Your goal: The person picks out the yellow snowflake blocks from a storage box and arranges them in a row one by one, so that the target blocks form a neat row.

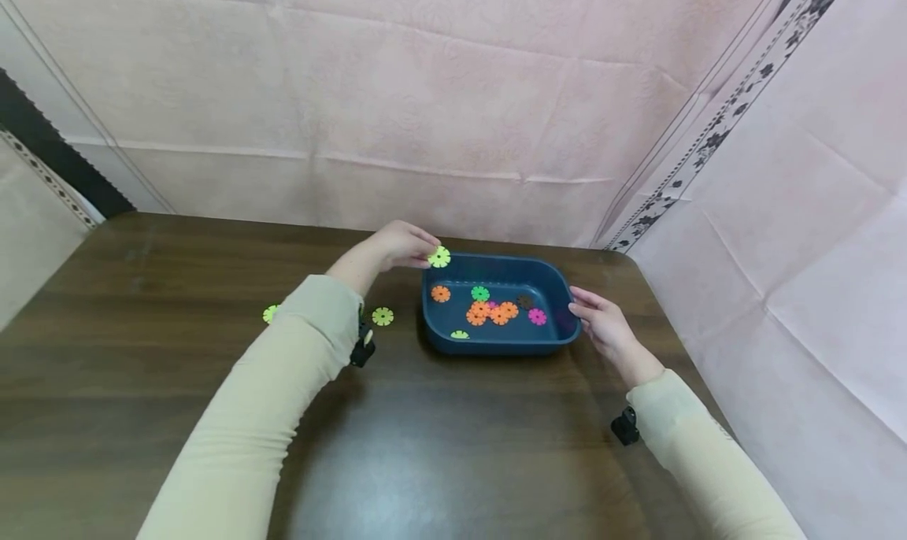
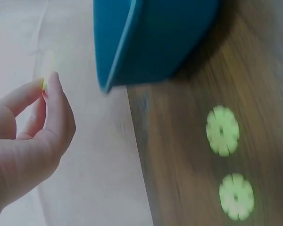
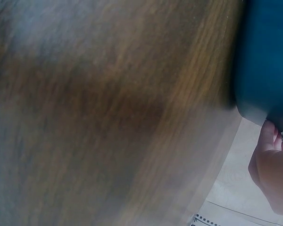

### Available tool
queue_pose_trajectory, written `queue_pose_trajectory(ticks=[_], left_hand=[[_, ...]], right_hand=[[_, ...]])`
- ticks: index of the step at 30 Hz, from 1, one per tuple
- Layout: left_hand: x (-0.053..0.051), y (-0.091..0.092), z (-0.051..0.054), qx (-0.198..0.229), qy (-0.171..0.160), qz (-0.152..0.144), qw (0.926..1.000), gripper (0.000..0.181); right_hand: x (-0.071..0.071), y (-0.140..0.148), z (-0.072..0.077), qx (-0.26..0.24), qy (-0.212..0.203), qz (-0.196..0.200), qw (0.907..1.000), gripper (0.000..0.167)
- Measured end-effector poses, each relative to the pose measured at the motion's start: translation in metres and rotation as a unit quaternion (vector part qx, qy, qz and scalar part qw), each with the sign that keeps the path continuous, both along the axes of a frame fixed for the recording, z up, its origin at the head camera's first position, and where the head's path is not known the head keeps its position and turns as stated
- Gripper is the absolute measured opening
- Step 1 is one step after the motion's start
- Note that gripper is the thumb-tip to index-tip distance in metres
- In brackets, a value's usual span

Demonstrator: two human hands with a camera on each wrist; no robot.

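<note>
My left hand (image 1: 400, 247) pinches a yellow-green notched disc (image 1: 439, 257) between thumb and fingers, over the far left corner of a blue plastic tub (image 1: 496, 348). In the left wrist view the held disc shows almost edge-on, beside the tub. My right hand (image 1: 605, 326) grips the tub's right end by its rim; in the right wrist view its fingertips (image 3: 269, 128) meet the tub wall. Inside the tub lie several notched discs: orange (image 1: 441, 294), green (image 1: 480, 294), pink (image 1: 537, 316), brown (image 1: 525, 301) and a partly hidden yellow-green one (image 1: 460, 334).
On the wooden table (image 1: 425, 438), left of the tub, lie two yellow-green discs: one nearer disc (image 1: 383, 316) and one farther disc (image 1: 270, 313), partly behind the left sleeve. A pale cloth (image 1: 425, 91) hangs behind the table and along its right side.
</note>
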State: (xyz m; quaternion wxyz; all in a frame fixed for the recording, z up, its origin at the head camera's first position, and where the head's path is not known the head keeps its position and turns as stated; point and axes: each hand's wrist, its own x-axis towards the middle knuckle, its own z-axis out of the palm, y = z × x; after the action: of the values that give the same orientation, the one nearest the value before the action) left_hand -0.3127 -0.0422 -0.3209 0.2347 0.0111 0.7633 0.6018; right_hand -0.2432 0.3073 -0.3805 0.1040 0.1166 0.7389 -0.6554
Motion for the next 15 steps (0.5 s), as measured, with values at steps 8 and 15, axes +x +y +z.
queue_pose_trajectory(ticks=[8, 15], left_hand=[[-0.003, -0.06, -0.009, 0.036, -0.012, 0.0, 0.9993, 0.037], [0.016, -0.112, -0.006, 0.031, -0.012, 0.023, 0.9992, 0.046]], right_hand=[[0.0, 0.003, 0.0, 0.008, -0.01, -0.001, 0.9999, 0.053], [-0.002, 0.001, 0.0, 0.019, -0.019, -0.001, 0.9996, 0.053]])
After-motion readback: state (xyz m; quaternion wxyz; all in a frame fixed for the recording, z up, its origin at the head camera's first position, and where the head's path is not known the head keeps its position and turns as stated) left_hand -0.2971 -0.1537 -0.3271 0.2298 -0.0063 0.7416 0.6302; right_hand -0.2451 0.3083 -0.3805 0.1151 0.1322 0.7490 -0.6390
